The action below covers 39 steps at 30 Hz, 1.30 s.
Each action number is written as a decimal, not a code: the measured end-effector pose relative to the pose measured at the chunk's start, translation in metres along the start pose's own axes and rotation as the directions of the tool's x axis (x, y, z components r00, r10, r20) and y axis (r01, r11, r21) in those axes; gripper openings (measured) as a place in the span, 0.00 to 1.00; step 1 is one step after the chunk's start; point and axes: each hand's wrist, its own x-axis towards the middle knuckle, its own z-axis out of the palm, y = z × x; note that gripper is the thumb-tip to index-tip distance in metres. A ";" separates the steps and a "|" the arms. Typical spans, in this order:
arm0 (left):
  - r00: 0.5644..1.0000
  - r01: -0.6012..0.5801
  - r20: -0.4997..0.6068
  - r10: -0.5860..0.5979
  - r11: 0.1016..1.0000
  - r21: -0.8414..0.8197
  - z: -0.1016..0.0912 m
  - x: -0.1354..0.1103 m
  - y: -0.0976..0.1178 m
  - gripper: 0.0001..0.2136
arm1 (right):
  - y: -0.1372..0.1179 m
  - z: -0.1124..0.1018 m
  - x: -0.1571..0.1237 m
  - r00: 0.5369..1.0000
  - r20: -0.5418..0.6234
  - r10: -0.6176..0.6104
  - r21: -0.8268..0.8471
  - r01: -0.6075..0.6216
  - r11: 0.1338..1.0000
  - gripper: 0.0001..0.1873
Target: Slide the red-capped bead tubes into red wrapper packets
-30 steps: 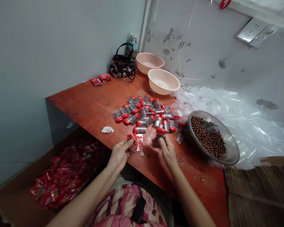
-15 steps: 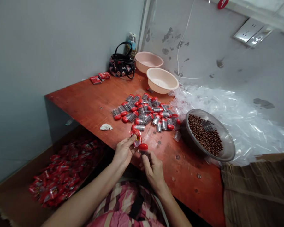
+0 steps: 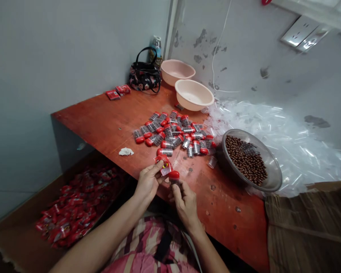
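Between thumb and fingers, my left hand (image 3: 148,182) pinches a small red printed plastic bag (image 3: 165,165) with a clear part. My right hand (image 3: 185,203) is closed on a small clear jar (image 3: 174,177) with a red cap, its cap end up beside the bag. The jar's lower part is hidden by my fingers. Just beyond my hands, several similar red-capped jars (image 3: 167,131) filled with dark balls lie in a loose heap on the red-brown table (image 3: 102,125).
A grey bowl (image 3: 276,178) of brown balls stands right, before a pile of clear plastic pieces (image 3: 295,140). Two pale basins (image 3: 193,104) and a flowered handbag (image 3: 144,79) are at the back. Below left, a cardboard box (image 3: 14,235) holds red packets (image 3: 71,212). Crumpled white tissue (image 3: 126,151) lies near the edge.
The red bag's printed face has turned more toward me. The capped jar has shifted slightly right and up, close to the bag. The camera view has moved a little.
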 end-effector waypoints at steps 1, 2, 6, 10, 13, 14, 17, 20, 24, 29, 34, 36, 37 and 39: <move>1.000 -0.007 -0.012 0.007 1.000 0.002 -0.001 0.001 0.001 0.06 | 0.000 -0.001 -0.002 1.000 -0.006 -0.003 0.017 0.003 1.000 0.11; 1.000 -0.011 -0.020 0.011 1.000 0.006 -0.002 0.003 0.001 0.06 | 0.000 -0.002 -0.003 1.000 -0.006 -0.006 0.033 0.006 0.999 0.11; 1.000 0.006 0.001 -0.006 0.998 0.067 -0.001 0.003 0.001 0.06 | -0.005 -0.008 -0.005 0.999 -0.016 -0.031 0.077 0.033 0.996 0.11; 0.991 0.050 0.108 -0.081 0.964 0.263 0.002 -0.003 -0.002 0.08 | -0.017 -0.020 0.018 1.000 0.024 -0.007 0.318 -0.001 0.948 0.12; 0.983 -0.056 0.182 -0.036 0.877 0.476 0.000 -0.005 -0.005 0.07 | -0.022 -0.029 0.041 0.982 0.188 -0.015 0.465 -0.076 0.882 0.12; 0.981 -0.100 0.192 -0.005 0.839 0.535 -0.002 -0.005 -0.006 0.07 | -0.023 -0.031 0.047 0.979 0.201 -0.016 0.476 -0.083 0.876 0.11; 0.980 -0.130 0.197 0.007 0.774 0.620 -0.009 -0.004 -0.006 0.09 | -0.021 -0.030 0.056 0.990 0.138 0.009 0.493 -0.077 0.867 0.10; 0.985 -0.079 0.169 -0.033 0.786 0.613 -0.014 -0.006 -0.004 0.08 | -0.016 -0.025 0.057 0.994 0.086 0.065 0.556 -0.102 0.825 0.09; 0.980 -0.065 0.193 -0.047 0.842 0.535 -0.015 -0.008 0.000 0.10 | -0.013 -0.020 0.056 0.989 0.096 0.108 0.627 -0.145 0.766 0.08; 0.978 -0.055 0.197 -0.069 0.826 0.561 -0.015 -0.007 -0.004 0.08 | -0.015 -0.016 0.058 0.987 0.096 0.133 0.660 -0.163 0.734 0.07; 0.983 -0.021 0.168 -0.070 0.873 0.486 -0.019 -0.008 -0.003 0.08 | -0.014 -0.008 0.056 0.980 0.078 0.184 0.703 -0.184 0.687 0.08; 0.979 -0.035 0.191 -0.064 0.878 0.477 -0.018 -0.008 0.001 0.11 | -0.014 -0.007 0.056 0.975 0.106 0.193 0.697 -0.211 0.685 0.07; 0.976 -0.039 0.208 -0.071 0.876 0.481 -0.017 -0.008 0.003 0.11 | -0.015 -0.007 0.055 0.974 0.120 0.191 0.690 -0.220 0.690 0.08; 0.966 -0.030 0.239 -0.102 0.869 0.494 -0.016 -0.008 0.006 0.11 | -0.016 -0.009 0.055 0.974 0.138 0.178 0.664 -0.224 0.713 0.08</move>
